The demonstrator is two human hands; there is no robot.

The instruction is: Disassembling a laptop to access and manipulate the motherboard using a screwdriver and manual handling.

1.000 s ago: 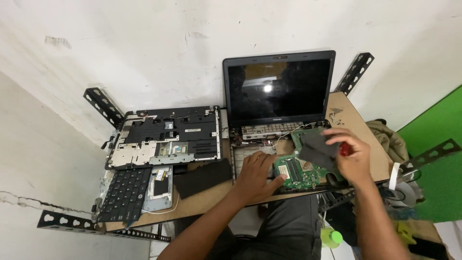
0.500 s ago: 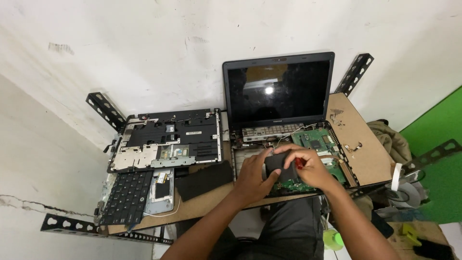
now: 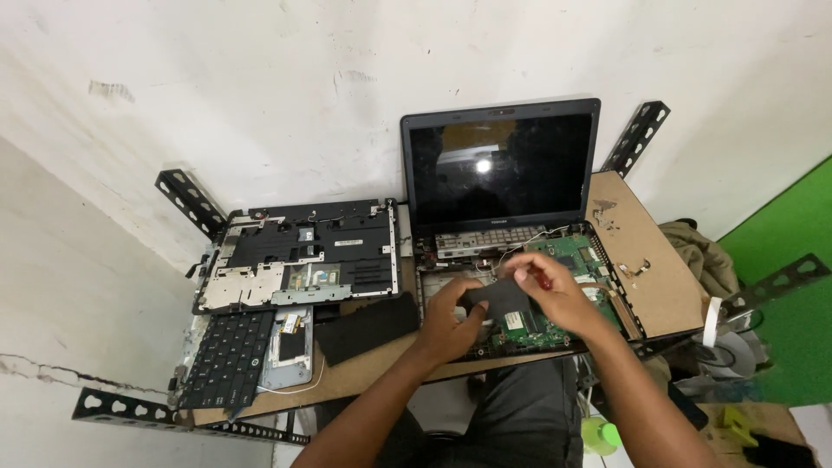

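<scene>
Black and flat, a small dark part (image 3: 498, 299) sits between both hands above the open laptop (image 3: 520, 286) near the tabletop's (image 3: 659, 286) right edge. Left hand (image 3: 451, 321) grips its left end; right hand (image 3: 555, 290) pinches its top.

Dark rectangular laptop screen (image 3: 501, 169), upright against white wall, lamp glare reflected

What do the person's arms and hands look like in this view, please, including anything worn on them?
Both arms are bare along the whole length that shows: no sleeves, gloves or watch can be seen. The left hand and right hand appear free of rings or markings, though the fingers are too small to be sure. Dark grey trousers show below the forearms.
</scene>
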